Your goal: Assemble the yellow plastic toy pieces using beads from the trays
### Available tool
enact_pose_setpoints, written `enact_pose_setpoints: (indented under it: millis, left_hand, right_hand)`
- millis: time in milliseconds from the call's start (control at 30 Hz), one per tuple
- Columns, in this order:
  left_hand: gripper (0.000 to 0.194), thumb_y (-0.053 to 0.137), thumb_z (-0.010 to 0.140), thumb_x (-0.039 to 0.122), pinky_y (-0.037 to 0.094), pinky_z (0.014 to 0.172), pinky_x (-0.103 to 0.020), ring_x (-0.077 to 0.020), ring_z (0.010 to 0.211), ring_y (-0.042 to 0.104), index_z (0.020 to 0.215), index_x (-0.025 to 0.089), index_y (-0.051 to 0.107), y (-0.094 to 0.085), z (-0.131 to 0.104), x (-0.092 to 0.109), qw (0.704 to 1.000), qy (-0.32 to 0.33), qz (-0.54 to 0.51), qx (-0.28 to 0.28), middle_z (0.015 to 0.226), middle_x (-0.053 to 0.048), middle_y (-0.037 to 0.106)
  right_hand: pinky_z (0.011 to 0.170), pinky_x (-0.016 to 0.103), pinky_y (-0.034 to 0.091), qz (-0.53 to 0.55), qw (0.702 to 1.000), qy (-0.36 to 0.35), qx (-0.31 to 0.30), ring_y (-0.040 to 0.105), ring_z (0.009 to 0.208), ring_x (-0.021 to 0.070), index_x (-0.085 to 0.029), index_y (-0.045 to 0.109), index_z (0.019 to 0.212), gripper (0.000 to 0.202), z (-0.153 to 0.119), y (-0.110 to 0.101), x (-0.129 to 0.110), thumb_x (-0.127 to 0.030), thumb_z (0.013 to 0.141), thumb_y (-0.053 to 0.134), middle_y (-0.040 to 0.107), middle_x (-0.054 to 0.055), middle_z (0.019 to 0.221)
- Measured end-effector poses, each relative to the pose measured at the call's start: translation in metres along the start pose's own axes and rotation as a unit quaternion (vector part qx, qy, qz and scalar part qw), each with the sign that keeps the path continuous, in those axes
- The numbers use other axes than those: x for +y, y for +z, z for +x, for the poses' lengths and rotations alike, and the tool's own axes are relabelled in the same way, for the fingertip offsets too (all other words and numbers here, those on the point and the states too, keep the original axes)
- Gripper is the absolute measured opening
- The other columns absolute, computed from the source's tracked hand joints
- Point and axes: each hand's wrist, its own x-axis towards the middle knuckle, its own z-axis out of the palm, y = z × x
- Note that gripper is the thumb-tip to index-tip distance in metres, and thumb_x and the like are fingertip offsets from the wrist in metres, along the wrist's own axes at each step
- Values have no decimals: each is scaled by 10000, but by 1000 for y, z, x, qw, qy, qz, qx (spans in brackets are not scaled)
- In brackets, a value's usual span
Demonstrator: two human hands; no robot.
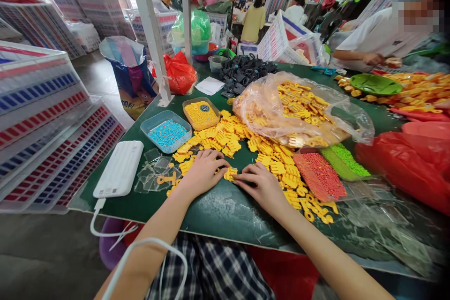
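Observation:
At the near side of the table, a small yellow plastic piece [230, 174] with tiny beads on it lies between my two hands. My left hand [206, 171] is closed with its fingertips on the piece's left edge. From the right, the pinched thumb and finger of my right hand [263, 185] touch the same piece. Many loose yellow pieces [225, 137] spread just beyond my hands. Blue beads [167, 134] fill a clear tub to the left, and yellow beads [201, 113] sit in another behind. Trays of red beads [321, 174] and green beads [345, 159] stand to the right.
A white power bank [119, 168] with a cable lies at the left table edge, beside clear plastic covers [153, 176]. Farther back are a bag of yellow parts [298, 108] and a black parts heap [246, 71]. A co-worker [376, 40] sits at far right.

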Motion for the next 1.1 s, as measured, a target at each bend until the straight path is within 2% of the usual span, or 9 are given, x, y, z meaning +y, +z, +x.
enact_pose_setpoints:
  millis: [267, 433, 633, 767, 867, 1100]
  left_hand:
    - [215, 512, 965, 298, 397, 963, -430, -254, 1101, 510, 1050, 227, 696, -1, 1, 1, 1000, 4, 6, -5, 1126, -58, 631]
    - [207, 526, 959, 316, 401, 954, -432, -253, 1091, 519, 1046, 223, 689, -1, 1, -1, 1000, 21, 11, 1, 1119, -57, 636]
    - [235, 487, 975, 324, 398, 942, -429, -249, 1070, 519, 1041, 227, 690, -1, 2, -3, 999, 35, 6, 21, 1103, -58, 645]
    - [251, 459, 988, 319, 385, 946, -431, -241, 1066, 518, 1032, 224, 688, -1, 3, -3, 999, 40, 3, 28, 1107, -56, 645]
    - [234, 476, 983, 301, 380, 942, -429, -241, 1065, 521, 1020, 214, 690, 0, 3, -2, 999, 39, 5, 28, 1101, -54, 650]
    - [230, 495, 975, 313, 386, 943, -424, -241, 1057, 528, 1015, 211, 697, 0, 3, -3, 999, 35, 16, 33, 1085, -55, 653]
  right_hand:
    - [704, 327, 484, 17, 1000, 7, -1, 560, 810, 195, -252, 739, 973, 182, -1, -3, -3, -353, 906, 604, 670, 39, 843]
    - [761, 350, 495, 6, 1000, 23, 2, 571, 864, 202, -224, 706, 997, 199, -1, -14, -4, -341, 935, 559, 671, 51, 892]
    - [768, 390, 499, -53, 995, 72, 50, 601, 890, 232, -226, 690, 977, 203, -3, -45, 25, -285, 949, 498, 681, 65, 924]
    - [762, 399, 498, -75, 995, 67, -2, 595, 886, 242, -221, 693, 934, 170, -12, -59, 35, -303, 924, 544, 685, 61, 918]
    - [767, 392, 499, -72, 995, 52, -41, 581, 894, 237, -217, 701, 942, 151, -18, -56, 31, -305, 906, 585, 684, 65, 932]
    - [726, 367, 469, -97, 990, 73, -68, 583, 865, 236, -222, 742, 882, 125, -9, -33, 17, -314, 865, 659, 701, 58, 882]
